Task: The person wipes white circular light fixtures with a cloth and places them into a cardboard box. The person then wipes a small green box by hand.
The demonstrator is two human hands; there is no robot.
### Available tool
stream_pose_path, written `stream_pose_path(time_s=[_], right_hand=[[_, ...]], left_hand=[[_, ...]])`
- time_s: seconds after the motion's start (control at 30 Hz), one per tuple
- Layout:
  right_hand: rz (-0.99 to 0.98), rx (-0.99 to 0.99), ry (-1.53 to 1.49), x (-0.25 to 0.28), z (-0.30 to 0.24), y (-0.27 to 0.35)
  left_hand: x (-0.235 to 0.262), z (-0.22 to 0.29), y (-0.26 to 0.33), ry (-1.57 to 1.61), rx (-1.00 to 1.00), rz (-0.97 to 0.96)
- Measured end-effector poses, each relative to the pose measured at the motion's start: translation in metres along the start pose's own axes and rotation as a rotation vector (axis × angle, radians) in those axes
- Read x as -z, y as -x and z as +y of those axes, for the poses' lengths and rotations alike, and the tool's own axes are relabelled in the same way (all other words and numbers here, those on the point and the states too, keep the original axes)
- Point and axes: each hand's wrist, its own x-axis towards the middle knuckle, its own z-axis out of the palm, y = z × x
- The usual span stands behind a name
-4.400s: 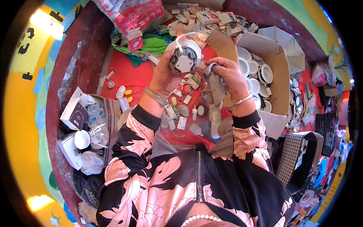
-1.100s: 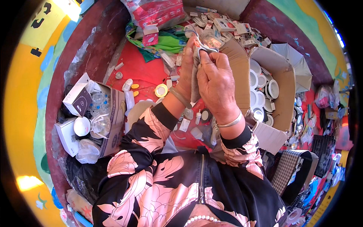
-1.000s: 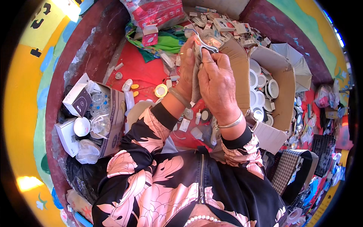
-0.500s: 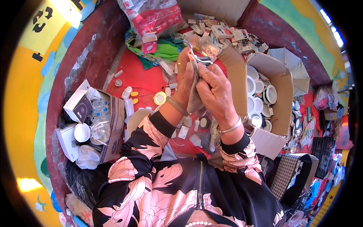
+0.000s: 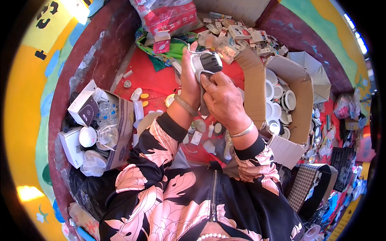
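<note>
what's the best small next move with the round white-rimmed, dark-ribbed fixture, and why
Probably draw the grey fabric cloth lightly across the white-rimmed, dark-ribbed fixture: the left hand supports the fixture, while the right hand pinches the cloth close against it.

The lamp [image 5: 211,63] is white, grey and black, the cloth [image 5: 204,107] grey, the jacket [image 5: 241,193] black with pink flowers, the sheet [image 5: 150,74] red.

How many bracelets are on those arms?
2: a greyish bracelet on the left wrist, a silvery bracelet on the right wrist. Sleeves may hide more.
</note>
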Motion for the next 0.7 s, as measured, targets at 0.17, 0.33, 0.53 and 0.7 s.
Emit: stream_pose_path(time_s=[0.17, 0.33, 0.53, 0.7], right_hand=[[-0.107, -0.072, -0.138, -0.006, 0.024, 0.011], [0.014, -0.62, -1.038, 0.021, 0.07, 0.015], [0.481, -0.654, -1.599, 0.042, 0.092, 0.009], [0.451, -0.48, -1.52, 0.031, 0.056, -0.004]], left_hand=[[0.004, 0.01, -0.005, 0.103, -0.001, 0.028], [0.007, 0.016, -0.006, 0.091, -0.004, 0.039], [0.008, 0.005, -0.005, 0.013, -0.004, 0.031], [-0.008, -0.008, 0.007, 0.058, 0.159, -0.016]])
